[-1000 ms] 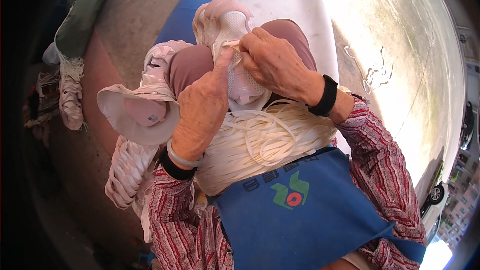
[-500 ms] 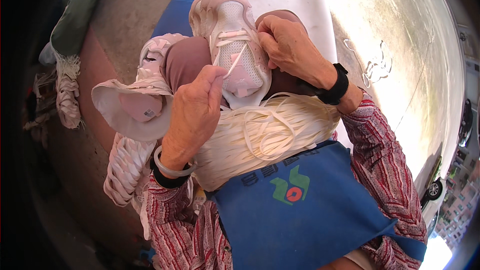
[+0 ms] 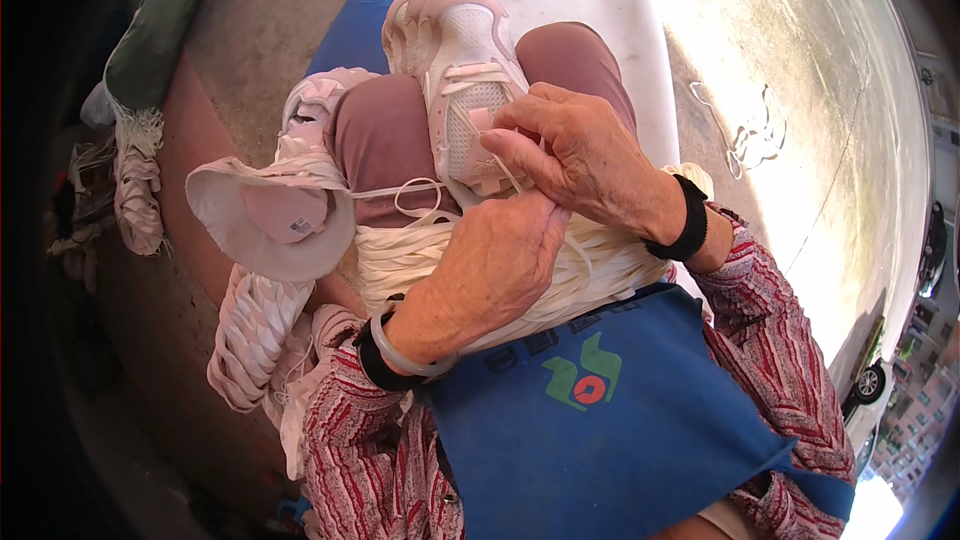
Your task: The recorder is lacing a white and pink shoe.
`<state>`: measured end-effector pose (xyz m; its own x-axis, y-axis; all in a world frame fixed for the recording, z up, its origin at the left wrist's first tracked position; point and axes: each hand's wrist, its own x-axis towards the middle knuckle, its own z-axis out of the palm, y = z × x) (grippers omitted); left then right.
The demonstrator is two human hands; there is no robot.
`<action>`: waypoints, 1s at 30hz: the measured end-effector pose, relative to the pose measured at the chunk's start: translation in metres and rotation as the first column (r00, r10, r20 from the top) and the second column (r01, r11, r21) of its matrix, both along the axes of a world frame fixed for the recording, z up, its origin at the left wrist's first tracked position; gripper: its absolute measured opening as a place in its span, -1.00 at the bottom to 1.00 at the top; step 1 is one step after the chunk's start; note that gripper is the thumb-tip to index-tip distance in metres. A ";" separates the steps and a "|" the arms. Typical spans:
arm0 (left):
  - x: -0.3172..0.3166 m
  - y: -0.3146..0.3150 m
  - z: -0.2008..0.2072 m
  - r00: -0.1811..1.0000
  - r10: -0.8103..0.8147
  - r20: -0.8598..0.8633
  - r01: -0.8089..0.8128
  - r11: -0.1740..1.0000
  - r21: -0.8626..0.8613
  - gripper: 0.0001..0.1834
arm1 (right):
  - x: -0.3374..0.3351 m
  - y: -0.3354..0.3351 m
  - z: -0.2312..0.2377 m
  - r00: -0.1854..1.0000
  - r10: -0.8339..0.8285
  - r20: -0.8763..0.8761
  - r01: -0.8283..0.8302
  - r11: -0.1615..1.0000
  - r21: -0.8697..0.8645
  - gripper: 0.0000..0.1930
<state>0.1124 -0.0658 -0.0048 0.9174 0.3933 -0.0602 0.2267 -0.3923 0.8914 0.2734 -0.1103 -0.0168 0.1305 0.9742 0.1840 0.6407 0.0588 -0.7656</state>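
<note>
A white and pink sneaker (image 3: pixel 468 35) lies between my knees, toe pointing away, with white lace threaded across its upper eyelets. My right hand (image 3: pixel 595 155) is closed in a pinch beside the tongue, on a white shoelace (image 3: pixel 512 177). Just below it, close to my right fingers, my left hand (image 3: pixel 490 265) is closed, its fingertips pinching the same shoelace; the exact grip is partly hidden. A thick bundle of cream laces (image 3: pixel 400 258) lies across my lap under my hands. Another loop of lace (image 3: pixel 417 186) lies over my left knee.
A blue apron (image 3: pixel 600 440) covers my lap. To the left are another pink and white sneaker (image 3: pixel 310 115), a pale shoe piece (image 3: pixel 260 225) and braided laces (image 3: pixel 255 335). Loose laces (image 3: pixel 755 130) lie on the floor at right, beyond a white sheet (image 3: pixel 590 0).
My left hand has moved right and down, away from the sneaker's left side, to meet my right hand. My right hand has come down and in toward the tongue.
</note>
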 end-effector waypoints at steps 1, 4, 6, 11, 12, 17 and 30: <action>0.000 0.000 -0.001 1.000 0.002 0.001 -0.002 1.000 0.002 -0.80 | -0.001 0.001 -0.001 0.999 0.030 0.030 -0.031 0.999 0.014 -0.81; -0.001 0.001 -0.003 0.999 -0.032 -0.026 0.032 0.999 0.001 -0.78 | 0.006 -0.001 0.015 0.989 0.130 -0.069 -0.142 0.963 -0.228 -0.72; -0.008 0.001 -0.003 0.996 -0.041 -0.078 0.041 0.999 0.000 -0.82 | 0.003 -0.004 0.010 0.987 0.141 -0.071 -0.154 0.955 -0.255 -0.72; -0.019 0.003 0.004 0.995 -0.052 -0.084 0.048 0.998 -0.040 -0.79 | -0.006 -0.011 0.007 0.982 0.004 -0.191 -0.067 0.944 -0.324 -0.75; -0.023 0.006 0.007 0.992 -0.050 -0.117 0.038 0.994 -0.102 -0.79 | -0.007 -0.012 0.008 0.939 -0.042 -0.342 -0.090 0.927 -0.363 -0.77; -0.038 0.023 0.017 0.979 0.004 -0.202 -0.089 0.906 -0.413 -0.78 | -0.007 -0.008 0.022 0.676 -0.203 -0.708 -0.243 0.846 -0.474 -0.81; -0.059 0.038 0.001 0.941 0.272 -0.201 -0.323 0.542 -0.776 -0.70 | -0.018 -0.022 -0.006 0.464 -0.148 -0.873 -0.203 0.942 -0.268 -0.93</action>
<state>0.0538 -0.0273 -0.0041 0.7426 0.4151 -0.5256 0.2487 0.5577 0.7919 0.2552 -0.1322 -0.0231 0.0209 0.9536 -0.3004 -0.3749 -0.2710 -0.8866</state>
